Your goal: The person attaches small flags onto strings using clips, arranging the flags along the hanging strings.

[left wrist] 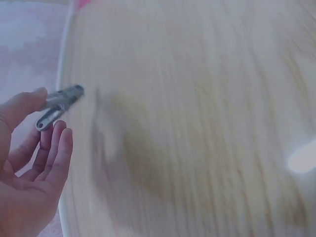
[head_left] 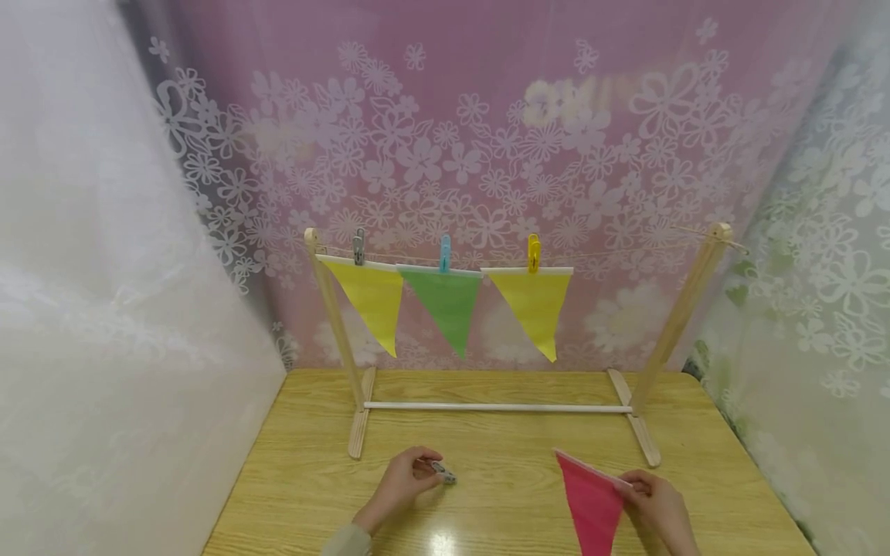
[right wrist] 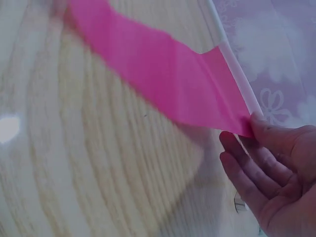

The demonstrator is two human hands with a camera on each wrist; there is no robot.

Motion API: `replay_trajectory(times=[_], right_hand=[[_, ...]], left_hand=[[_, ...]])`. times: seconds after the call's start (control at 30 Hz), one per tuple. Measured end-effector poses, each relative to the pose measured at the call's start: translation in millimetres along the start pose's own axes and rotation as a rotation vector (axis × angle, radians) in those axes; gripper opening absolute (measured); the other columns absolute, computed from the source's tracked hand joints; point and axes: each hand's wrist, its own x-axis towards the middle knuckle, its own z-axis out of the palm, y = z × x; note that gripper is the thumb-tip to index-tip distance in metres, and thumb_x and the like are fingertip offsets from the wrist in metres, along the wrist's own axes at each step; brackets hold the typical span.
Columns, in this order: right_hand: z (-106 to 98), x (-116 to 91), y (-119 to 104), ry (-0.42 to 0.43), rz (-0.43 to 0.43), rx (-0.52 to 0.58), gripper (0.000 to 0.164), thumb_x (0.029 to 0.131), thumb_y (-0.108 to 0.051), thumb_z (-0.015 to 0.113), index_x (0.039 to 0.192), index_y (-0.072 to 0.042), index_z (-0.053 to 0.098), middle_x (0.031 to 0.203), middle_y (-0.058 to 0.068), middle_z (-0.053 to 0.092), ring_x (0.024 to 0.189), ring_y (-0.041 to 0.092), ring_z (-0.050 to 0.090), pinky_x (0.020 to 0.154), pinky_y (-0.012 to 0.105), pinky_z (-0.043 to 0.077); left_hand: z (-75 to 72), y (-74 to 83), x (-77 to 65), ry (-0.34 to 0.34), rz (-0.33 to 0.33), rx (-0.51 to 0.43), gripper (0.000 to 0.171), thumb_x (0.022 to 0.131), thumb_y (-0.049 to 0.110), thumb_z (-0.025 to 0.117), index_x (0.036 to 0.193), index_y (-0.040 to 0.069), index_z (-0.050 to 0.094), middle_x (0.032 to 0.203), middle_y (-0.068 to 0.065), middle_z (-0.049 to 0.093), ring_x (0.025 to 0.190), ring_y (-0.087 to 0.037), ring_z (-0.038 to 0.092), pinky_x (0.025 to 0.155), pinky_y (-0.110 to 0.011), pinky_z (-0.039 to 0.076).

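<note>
Between thumb and fingers, my left hand pinches a grey clothespin; the left wrist view shows the clothespin held by its handle end. My right hand pinches a pink triangular flag at one corner of its white-edged top, and the flag's point hangs down past the frame's bottom. In the right wrist view the flag droops from my thumb and fingers. Behind both hands, a yellow flag, a green flag and another yellow flag hang on a string.
A grey clothespin, a blue one and a yellow one clip the hanging flags. The string runs between two wooden posts, joined low by a white rod. Everything stands on a wood-grain table before a flowered curtain.
</note>
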Motion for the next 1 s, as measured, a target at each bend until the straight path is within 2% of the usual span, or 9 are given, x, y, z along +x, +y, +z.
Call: replay_trajectory(times=[0.2,0.37,0.47,0.63,0.77,0.9,1.0], right_hand=[[-5,2,-7,-0.024,0.083,0.261,0.049,0.099,-0.029,0.069,0.124,0.012,0.063,0.103,0.017,0.076,0.078,0.007,0.072,0.069,0.032,0.061],[-12,1,-18,-0.005,0.113,0.394,0.053,0.102,-0.027,0.064,0.133,0.015,0.055,0.102,0.012,0.077,0.076,0.006,0.071,0.069,0.029,0.062],[-16,0,-24,0.001,0.113,0.431,0.054,0.103,-0.027,0.063,0.134,0.016,0.054,0.099,0.008,0.078,0.074,0.008,0.072,0.069,0.028,0.061],[-23,1,-33,-0.009,0.09,0.468,0.051,0.106,-0.021,0.057,0.137,0.018,0.049,0.095,0.006,0.077,0.073,0.008,0.071,0.07,0.027,0.061],[-29,2,-40,-0.009,0.073,0.474,0.048,0.107,-0.017,0.054,0.139,0.019,0.047,0.097,0.007,0.077,0.074,0.006,0.071,0.071,0.026,0.061],[-35,4,-46,-0.012,0.072,0.494,0.048,0.107,-0.018,0.055,0.138,0.018,0.048,0.098,0.006,0.077,0.076,0.006,0.071,0.072,0.027,0.061],[-40,3,-50,-0.018,0.063,0.505,0.05,0.107,-0.02,0.055,0.138,0.018,0.048,0.097,0.004,0.076,0.076,0.006,0.071,0.072,0.028,0.061]], left_hand=[[-1.5,16.1,4.2,-0.007,-0.029,-0.103,0.032,0.093,0.017,0.076,0.118,-0.001,0.07,0.112,-0.013,0.071,0.1,-0.028,0.07,0.079,-0.033,0.061],[-2.9,28.2,12.3,-0.022,-0.066,-0.2,0.037,0.095,0.02,0.073,0.123,-0.003,0.068,0.114,-0.012,0.071,0.103,-0.026,0.07,0.087,-0.041,0.059],[-3.8,35.4,19.4,-0.038,-0.096,-0.258,0.038,0.097,0.022,0.072,0.125,-0.002,0.067,0.113,-0.01,0.07,0.102,-0.023,0.069,0.09,-0.047,0.058],[-6.9,49.8,31.4,-0.065,-0.111,-0.352,0.036,0.098,0.02,0.07,0.127,-0.001,0.066,0.113,-0.013,0.071,0.104,-0.027,0.07,0.097,-0.05,0.055],[-8.7,62.1,39.0,-0.081,-0.097,-0.367,0.036,0.099,0.02,0.068,0.127,-0.003,0.066,0.113,-0.014,0.073,0.106,-0.031,0.07,0.095,-0.044,0.057],[-10.0,74.1,45.4,-0.102,-0.075,-0.348,0.036,0.1,0.02,0.067,0.127,-0.004,0.065,0.111,-0.015,0.073,0.104,-0.026,0.071,0.09,-0.035,0.059],[-11.3,82.5,50.6,-0.111,-0.062,-0.346,0.035,0.101,0.019,0.066,0.126,-0.005,0.065,0.111,-0.016,0.073,0.104,-0.027,0.071,0.09,-0.034,0.059]])
